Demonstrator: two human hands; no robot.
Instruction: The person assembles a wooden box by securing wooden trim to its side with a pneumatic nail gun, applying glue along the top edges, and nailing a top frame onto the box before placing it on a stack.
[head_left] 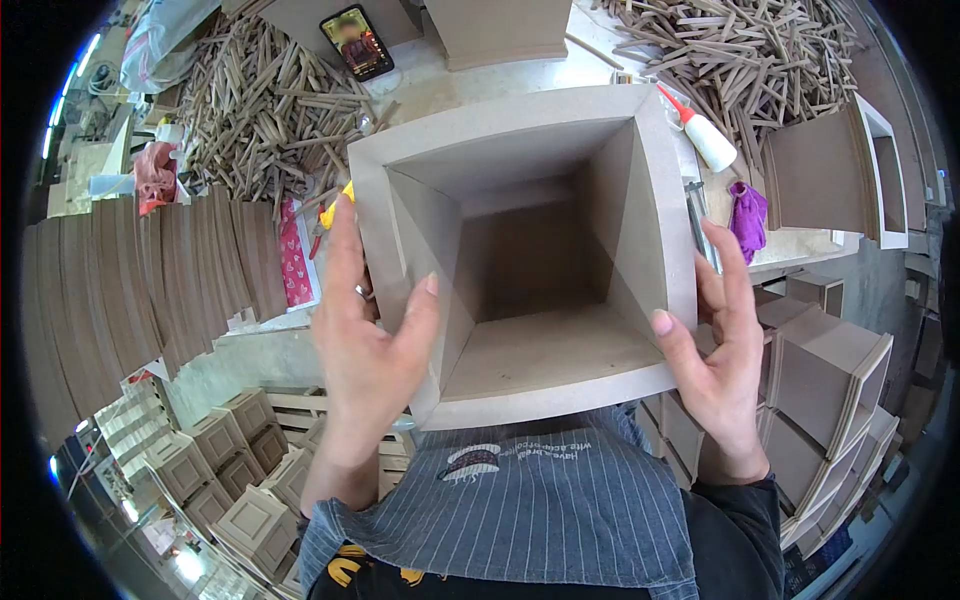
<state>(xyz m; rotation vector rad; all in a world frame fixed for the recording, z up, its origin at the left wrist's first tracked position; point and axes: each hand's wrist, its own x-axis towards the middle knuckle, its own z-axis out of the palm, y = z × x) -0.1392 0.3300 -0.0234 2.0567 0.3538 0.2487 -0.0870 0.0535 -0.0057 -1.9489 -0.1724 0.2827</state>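
A grey-brown box (540, 360) with a wide rim faces me with its open side, and its inside looks hollow. On its left side my left hand (372, 340) rests, thumb over the rim and fingers along the outer wall. My right hand (722, 350) holds the opposite side, its thumb at the rim's lower right and its fingers against the outside. Both hands grip the box between them. Just beyond its upper right corner lies a white bottle with a red nozzle (708, 142), near a purple cloth (747, 220).
Heaps of thin strips (270, 110) lie at the back left and back right (740, 60). A phone (356, 42) stands behind the box. Stacked panels (150, 280) are at the left. More boxes (820, 370) stand lower right, others (250, 520) lower left.
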